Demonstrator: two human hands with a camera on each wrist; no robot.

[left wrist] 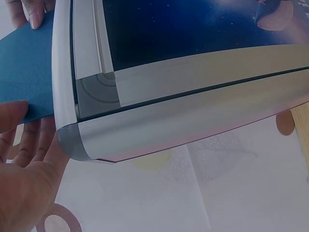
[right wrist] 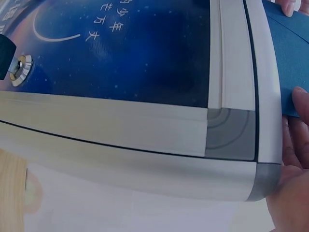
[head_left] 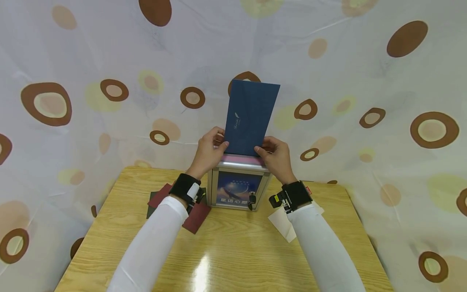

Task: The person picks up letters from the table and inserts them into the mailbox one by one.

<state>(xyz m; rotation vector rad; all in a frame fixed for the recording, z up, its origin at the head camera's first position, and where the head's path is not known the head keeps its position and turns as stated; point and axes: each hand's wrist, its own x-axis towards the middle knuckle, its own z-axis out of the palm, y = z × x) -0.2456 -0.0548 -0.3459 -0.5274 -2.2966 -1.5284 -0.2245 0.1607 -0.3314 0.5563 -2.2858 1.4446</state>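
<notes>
A dark blue envelope (head_left: 249,115) with small pale lettering stands upright, its lower edge right at the top of a silver-framed box (head_left: 238,165). My left hand (head_left: 211,149) pinches its lower left edge, thumb in front and fingers behind. At the lower right edge my right hand (head_left: 276,156) pinches it the same way. The box's front bears a dark blue picture panel (head_left: 237,188) with white characters, and a key (head_left: 251,199) hangs from its lock. Both wrist views show the blue envelope (left wrist: 29,72) beyond the box's metal edge (right wrist: 268,77).
Dark red envelopes (head_left: 197,217) and a dark green one (head_left: 151,211) lie on the wooden table (head_left: 233,255) left of the box. Cream envelopes (head_left: 282,223) lie to its right, partly under my right arm. A patterned curtain (head_left: 328,81) hangs behind the table.
</notes>
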